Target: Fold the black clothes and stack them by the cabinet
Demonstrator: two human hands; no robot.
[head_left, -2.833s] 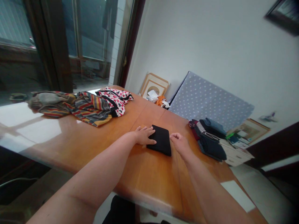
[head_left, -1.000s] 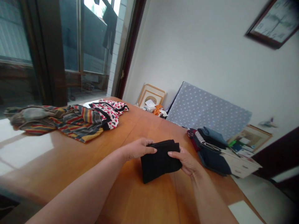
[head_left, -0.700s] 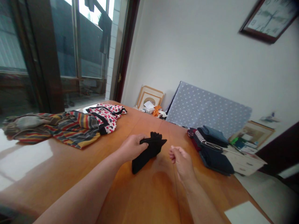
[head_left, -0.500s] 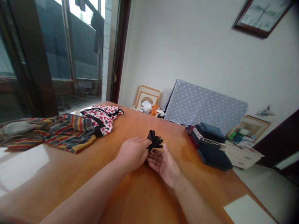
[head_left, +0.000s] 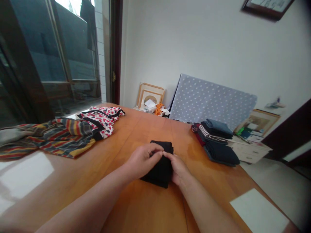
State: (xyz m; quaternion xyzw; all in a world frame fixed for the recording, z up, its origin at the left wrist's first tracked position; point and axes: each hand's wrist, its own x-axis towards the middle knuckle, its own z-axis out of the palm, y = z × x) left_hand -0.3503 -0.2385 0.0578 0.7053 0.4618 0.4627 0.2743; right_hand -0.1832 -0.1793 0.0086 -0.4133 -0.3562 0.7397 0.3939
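Note:
A black garment, folded into a thick rectangle, lies on the wooden table in front of me. Its kind is not clear from the folds. My left hand covers its left side, with thumb and fingertips pinched together over the upper part of the cloth. At the right edge, my right hand grips the bundle, its thumb and forefinger meeting the left fingertips. The lower fingers of that hand are partly hidden by the cloth.
Striped clothing and a red-and-white patterned garment lie spread at the left. A stack of folded clothes sits at the right, near the edge of the wooden table. A white sheet lies at the front right.
The black garment was a bunched, fanned shape between my hands and now lies as a folded rectangle. My right hand, whose fingers were spread, has closed at its edge. The view has shifted slightly.

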